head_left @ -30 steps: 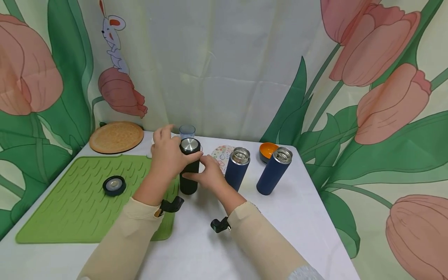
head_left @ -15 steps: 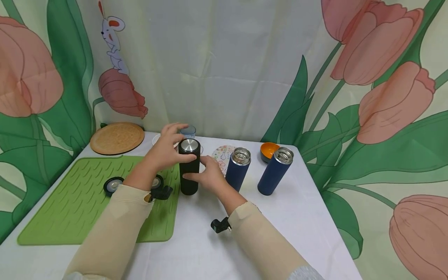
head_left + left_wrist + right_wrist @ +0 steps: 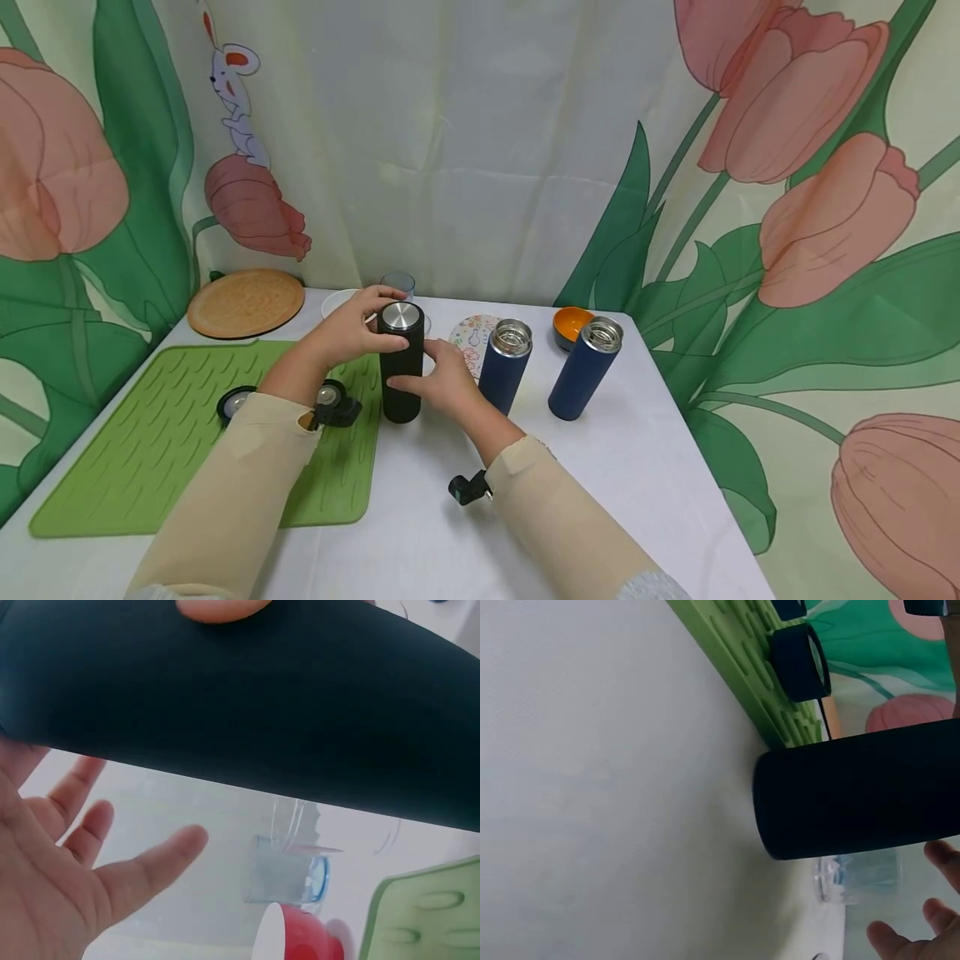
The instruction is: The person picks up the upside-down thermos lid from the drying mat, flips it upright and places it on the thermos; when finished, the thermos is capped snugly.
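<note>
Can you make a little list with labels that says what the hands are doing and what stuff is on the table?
left hand: grips the cap end of the black bottle
right hand: holds the black bottle's body
black bottle: upright, capped, silver top
blue bottles: two, one and another, both uncapped, right of the black one
green mat: holds two loose caps, one and one
orange bowl: behind the blue bottles
round wooden board: back left corner
clear glass: behind the black bottle

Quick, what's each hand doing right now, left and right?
Left hand: fingers curled round the lid end of the black flask, holding it.
Right hand: grips the black flask's body lower down.
</note>
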Demonstrator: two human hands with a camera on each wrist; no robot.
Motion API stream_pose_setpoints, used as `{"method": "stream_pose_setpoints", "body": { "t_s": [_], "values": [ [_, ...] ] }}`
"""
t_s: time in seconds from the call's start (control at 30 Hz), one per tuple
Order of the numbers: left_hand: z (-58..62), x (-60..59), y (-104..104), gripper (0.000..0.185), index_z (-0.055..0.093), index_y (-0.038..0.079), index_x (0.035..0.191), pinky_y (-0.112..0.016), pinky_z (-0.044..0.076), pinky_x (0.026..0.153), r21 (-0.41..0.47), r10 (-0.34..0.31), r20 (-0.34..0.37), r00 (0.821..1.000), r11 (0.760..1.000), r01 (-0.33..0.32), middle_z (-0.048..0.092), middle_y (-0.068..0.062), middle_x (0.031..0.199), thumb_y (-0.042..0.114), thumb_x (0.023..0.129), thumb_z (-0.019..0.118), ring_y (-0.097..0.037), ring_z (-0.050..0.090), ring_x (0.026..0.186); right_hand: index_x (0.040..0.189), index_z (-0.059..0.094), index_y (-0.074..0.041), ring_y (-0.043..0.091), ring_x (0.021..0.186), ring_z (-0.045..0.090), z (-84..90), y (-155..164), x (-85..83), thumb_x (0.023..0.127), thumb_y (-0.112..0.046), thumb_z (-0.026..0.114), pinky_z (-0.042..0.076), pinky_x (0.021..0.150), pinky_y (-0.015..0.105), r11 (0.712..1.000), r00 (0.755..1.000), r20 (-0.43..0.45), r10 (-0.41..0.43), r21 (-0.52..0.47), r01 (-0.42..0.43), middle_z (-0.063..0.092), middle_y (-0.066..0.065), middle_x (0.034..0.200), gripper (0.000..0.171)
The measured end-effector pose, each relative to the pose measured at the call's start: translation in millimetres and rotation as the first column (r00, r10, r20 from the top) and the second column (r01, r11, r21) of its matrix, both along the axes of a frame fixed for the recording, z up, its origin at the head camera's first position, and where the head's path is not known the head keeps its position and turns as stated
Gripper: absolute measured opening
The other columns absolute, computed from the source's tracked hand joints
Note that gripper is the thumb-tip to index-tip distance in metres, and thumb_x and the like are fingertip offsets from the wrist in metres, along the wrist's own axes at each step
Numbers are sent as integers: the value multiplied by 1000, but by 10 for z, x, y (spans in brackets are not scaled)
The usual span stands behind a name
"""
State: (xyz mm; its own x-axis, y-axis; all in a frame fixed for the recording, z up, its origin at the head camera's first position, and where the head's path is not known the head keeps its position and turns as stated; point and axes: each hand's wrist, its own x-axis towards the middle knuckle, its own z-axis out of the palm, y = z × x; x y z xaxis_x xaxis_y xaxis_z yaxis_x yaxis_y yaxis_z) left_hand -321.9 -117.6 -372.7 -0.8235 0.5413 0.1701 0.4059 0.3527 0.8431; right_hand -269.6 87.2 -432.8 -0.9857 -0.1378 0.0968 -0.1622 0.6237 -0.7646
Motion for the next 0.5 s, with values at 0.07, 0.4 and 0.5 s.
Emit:
{"method": "stream_pose_setpoints", "body": {
  "t_s": [0.07,0.4,0.5],
  "values": [
    [-14,26,14,60,59,2,146,-56,51,109,-3,16,3,1000,1000,-16,38,-15,161,19,93,82,-39,45,142,143,65,-21,30,141,57,-3,-5,20,87,-47,87,49,114,54,1000,1000,-8,-3,7,3,66,6,142,66],
    [-200,174,131,65,62,1,143,-68,36,121,-33,168,-178,970,984,-176,37,-17,165,27,89,86,-42,24,154,153,56,-18,31,148,52,8,-7,155,94,-46,80,46,118,55,999,1000,15,-13,33,13,59,9,155,70],
    [-244,293,74,73,59,0,148,-70,31,121,-90,236,-234,943,961,-262,36,-19,167,35,90,86,-46,25,154,162,43,-16,33,154,45,28,15,267,97,-46,77,43,121,58,999,998,67,-4,53,1,50,11,163,79]
  ]
}}
